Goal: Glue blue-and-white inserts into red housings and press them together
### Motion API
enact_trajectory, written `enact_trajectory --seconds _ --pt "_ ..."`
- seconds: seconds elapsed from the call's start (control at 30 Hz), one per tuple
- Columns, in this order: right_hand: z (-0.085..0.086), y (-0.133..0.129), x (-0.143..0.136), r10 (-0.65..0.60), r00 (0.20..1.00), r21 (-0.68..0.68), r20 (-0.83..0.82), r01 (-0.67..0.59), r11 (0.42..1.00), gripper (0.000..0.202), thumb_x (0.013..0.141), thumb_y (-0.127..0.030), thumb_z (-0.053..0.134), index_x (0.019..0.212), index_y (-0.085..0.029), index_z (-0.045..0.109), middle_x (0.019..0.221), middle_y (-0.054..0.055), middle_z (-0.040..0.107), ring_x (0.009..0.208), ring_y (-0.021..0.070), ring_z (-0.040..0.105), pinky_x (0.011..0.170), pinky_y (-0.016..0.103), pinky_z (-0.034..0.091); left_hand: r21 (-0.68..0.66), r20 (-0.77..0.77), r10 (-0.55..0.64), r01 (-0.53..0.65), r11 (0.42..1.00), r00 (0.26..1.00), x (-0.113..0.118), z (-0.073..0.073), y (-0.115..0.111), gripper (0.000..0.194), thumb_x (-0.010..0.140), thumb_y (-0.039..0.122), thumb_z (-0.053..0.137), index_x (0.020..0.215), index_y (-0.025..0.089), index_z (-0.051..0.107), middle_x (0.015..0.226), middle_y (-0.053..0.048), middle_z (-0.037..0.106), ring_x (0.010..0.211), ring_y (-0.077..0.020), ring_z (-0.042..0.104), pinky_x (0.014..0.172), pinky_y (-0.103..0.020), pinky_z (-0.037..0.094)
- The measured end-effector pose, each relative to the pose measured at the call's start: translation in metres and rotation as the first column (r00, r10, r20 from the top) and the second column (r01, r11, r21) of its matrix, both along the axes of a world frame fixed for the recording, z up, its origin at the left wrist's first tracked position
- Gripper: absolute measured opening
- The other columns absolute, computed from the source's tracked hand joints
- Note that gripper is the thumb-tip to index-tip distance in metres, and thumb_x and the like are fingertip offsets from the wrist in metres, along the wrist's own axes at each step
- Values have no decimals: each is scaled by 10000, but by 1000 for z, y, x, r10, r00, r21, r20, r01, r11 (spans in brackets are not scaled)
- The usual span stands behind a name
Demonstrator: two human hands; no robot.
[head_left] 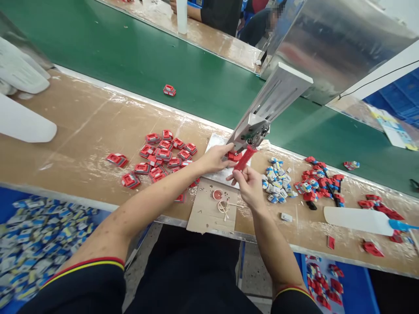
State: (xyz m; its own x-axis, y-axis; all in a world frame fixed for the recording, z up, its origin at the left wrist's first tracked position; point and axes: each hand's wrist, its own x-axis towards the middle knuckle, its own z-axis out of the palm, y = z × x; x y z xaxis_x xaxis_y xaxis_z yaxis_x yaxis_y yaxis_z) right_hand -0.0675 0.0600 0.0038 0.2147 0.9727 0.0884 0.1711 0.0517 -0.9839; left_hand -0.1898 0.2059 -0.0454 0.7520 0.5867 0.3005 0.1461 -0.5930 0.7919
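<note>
One red plastic part [233, 156] sits under the toggle press [257, 130], left hand [214, 159] half-curled at its edge, hold unclear, right hand [250, 188] closed on the red lever grip [245, 158]: seemingly a pressing step, next calling for steady alignment.

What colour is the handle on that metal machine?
Red; the handle shows best in the head view.

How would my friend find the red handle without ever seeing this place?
Find the tall metal stand beside the green belt. Low on its front, the red handle slants down to the person's right hand. Unlike the chunky red pieces on the table, it's a slim stick.
</note>
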Motion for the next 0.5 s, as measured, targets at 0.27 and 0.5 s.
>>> enact_trajectory --seconds 0.27,0.5 --pt "15 -29 25 -189 972 98 142 176 979 425 903 -580 791 869 -244 532 1180 82 748 626 118 699 538 263 554 24 40 68 -69 997 997 -18 29 -10 381 850 334 796 1161 190 628 1233 -155 733 1191 -343 712 1032 -517 575" --pt "20 -122 40 -263 961 442 -79 271 855 395 986 -601 652 831 -245 582 1046 59 696 555 163 623 437 308 467 -478 360 524 -330 814 772 -156 63 -118 912 923 882 -59 1610 405 305 1535 -141 577 1200 -312 677 658 -380 576"
